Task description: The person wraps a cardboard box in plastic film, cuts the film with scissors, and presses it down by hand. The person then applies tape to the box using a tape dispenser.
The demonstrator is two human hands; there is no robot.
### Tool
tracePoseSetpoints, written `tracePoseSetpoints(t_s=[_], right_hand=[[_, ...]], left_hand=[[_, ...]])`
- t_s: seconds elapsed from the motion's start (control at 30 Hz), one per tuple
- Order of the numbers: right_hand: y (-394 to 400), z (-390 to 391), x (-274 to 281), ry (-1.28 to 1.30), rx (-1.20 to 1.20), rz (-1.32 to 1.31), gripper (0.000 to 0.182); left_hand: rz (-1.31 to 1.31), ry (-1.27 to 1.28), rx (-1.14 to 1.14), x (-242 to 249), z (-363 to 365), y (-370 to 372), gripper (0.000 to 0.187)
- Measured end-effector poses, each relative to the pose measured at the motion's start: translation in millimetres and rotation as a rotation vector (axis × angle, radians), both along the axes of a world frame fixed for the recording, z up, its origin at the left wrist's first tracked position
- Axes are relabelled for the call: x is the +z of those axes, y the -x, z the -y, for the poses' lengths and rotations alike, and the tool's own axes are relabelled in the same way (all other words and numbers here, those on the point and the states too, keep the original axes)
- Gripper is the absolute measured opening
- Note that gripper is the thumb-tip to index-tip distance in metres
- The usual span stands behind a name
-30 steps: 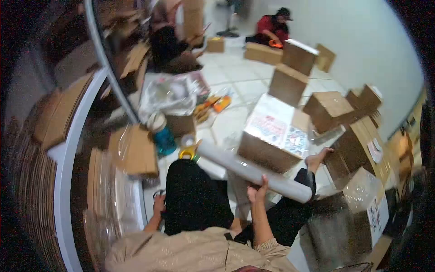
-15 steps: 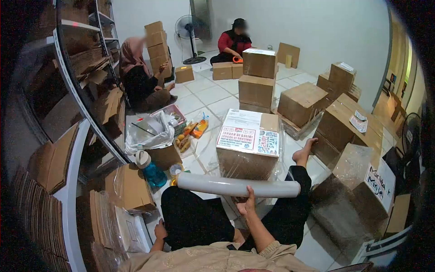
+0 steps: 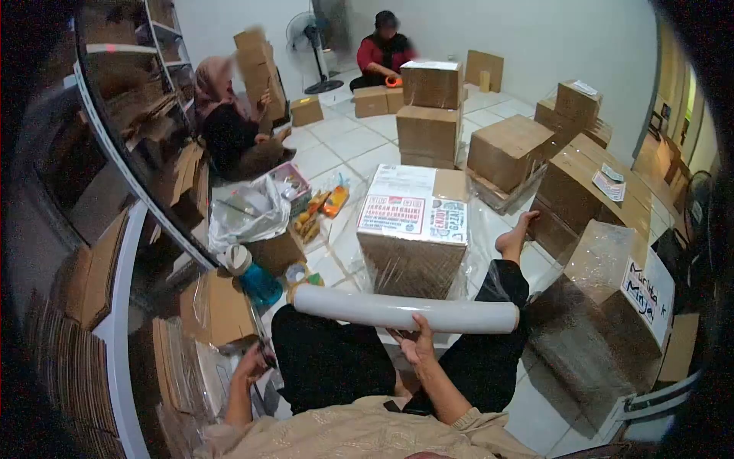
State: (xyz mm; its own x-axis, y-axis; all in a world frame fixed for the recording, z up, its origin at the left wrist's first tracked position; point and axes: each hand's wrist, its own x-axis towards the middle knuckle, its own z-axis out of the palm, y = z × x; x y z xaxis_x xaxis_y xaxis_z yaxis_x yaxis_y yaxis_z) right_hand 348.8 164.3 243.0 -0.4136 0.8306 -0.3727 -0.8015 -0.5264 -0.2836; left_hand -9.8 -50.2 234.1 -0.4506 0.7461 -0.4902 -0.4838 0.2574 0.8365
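Across my lap lies a long roll of clear stretch film [image 3: 344, 307], its right end over my right knee. My right hand [image 3: 417, 346] holds the roll near its middle from below, thumb in front. Down at my left hip, my left hand [image 3: 251, 364] is closed around a small dark object that I cannot make out. Just beyond the roll stands a cardboard box [image 3: 411, 260] with printed labels on top, loosely covered in clear film.
A teal bottle [image 3: 258, 284], a tape roll [image 3: 297, 273] and a plastic bag [image 3: 248, 210] are on the left, beside shelving and flattened cardboard [image 3: 76, 367]. Wrapped boxes [image 3: 592, 306] stand at right. Two people sit farther back, near a fan [image 3: 312, 46].
My left hand has risen from the floor beside my left thigh and now has a dark object in it. The film roll has shifted slightly right in my right hand.
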Motion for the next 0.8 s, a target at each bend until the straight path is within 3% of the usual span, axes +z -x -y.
tracePoseSetpoints(t_s=[0.03,0.1,0.2,0.23,0.3,0.33,0.4,0.43,0.5,0.53,0.57,0.63,0.67,0.73,0.8], right_hand=[[-2.0,3.8,8.8,0.016,-0.011,0.05,0.078],[-4.1,10.4,12.1,0.017,0.004,0.07,0.078],[-9.2,20.1,27.2,0.076,0.0,0.12,0.078],[-11.8,20.3,24.8,0.086,0.021,0.125,0.081],[-14.2,24.0,40.9,0.108,0.03,0.138,0.082],[-14.8,25.6,44.0,0.107,0.035,0.143,0.082],[-16.4,28.2,46.0,0.105,0.046,0.167,0.082],[-16.8,29.0,46.2,0.103,0.048,0.176,0.082],[-15.8,31.5,45.4,0.116,0.026,0.203,0.083],[-16.3,31.3,42.9,0.118,0.027,0.206,0.083],[-16.9,30.5,38.8,0.108,0.03,0.203,0.081],[-17.9,30.8,34.9,0.106,0.032,0.2,0.079],[-18.6,30.8,34.4,0.106,0.039,0.196,0.078],[-19.5,31.2,34.0,0.11,0.04,0.193,0.076],[-19.3,31.1,34.3,0.092,0.037,0.224,0.075]], left_hand=[[-0.006,-0.062,0.038,17.8,-7.8,-8.4,0.019],[-0.095,-0.223,-0.078,-24.8,-12.2,63.6,0.033],[-0.983,0.12,-0.356,127.8,-50.8,3.6,0.037],[-1.342,0.214,-0.453,139.2,-60.8,10.4,0.041],[-1.406,-0.046,-0.49,143.5,-78.3,39.1,0.052],[-1.402,-0.043,-0.485,157.7,-86.8,45.7,0.052],[-1.34,0.086,-0.95,190.5,-101.1,52.6,0.059],[-1.337,0.082,-0.949,192.2,-109.1,59.7,0.059],[-1.252,0.086,-1.216,196.1,-119.7,66.9,0.057],[-1.031,0.144,-1.193,192.6,-125.2,65.8,0.063],[-1.028,0.147,-1.192,197.7,-131.3,53.4,0.063],[-0.96,0.451,-1.216,210.1,-139.2,30.1,0.057],[-0.957,0.455,-1.221,196.0,-142.6,37.9,0.057],[-1.012,0.185,-1.296,156.6,-152.8,58.4,0.054],[-0.959,0.117,-1.296,159.1,-159.8,47.5,0.055]])
